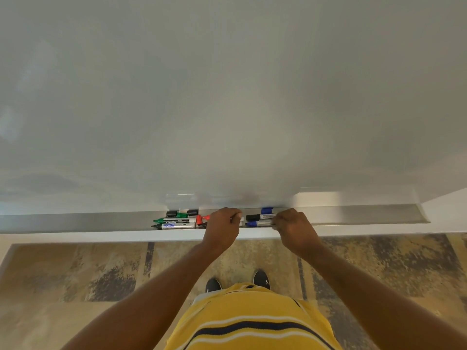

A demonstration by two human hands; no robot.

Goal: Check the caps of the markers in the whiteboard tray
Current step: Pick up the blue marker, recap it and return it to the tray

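A long metal whiteboard tray holds several markers. My left hand is closed around a red marker; its red tip pokes out to the left and its white barrel shows to the right. A red cap lies just left of that tip. My right hand grips the right end of a blue marker with a bare tip, next to a black-capped marker. A blue cap lies behind them. Further left lie an uncapped green marker and an uncapped black marker.
Loose caps sit at the tray's back left: a black cap, a green cap, another black cap. The whiteboard fills the view above. Below are a patterned floor, my shoes and my yellow striped shirt.
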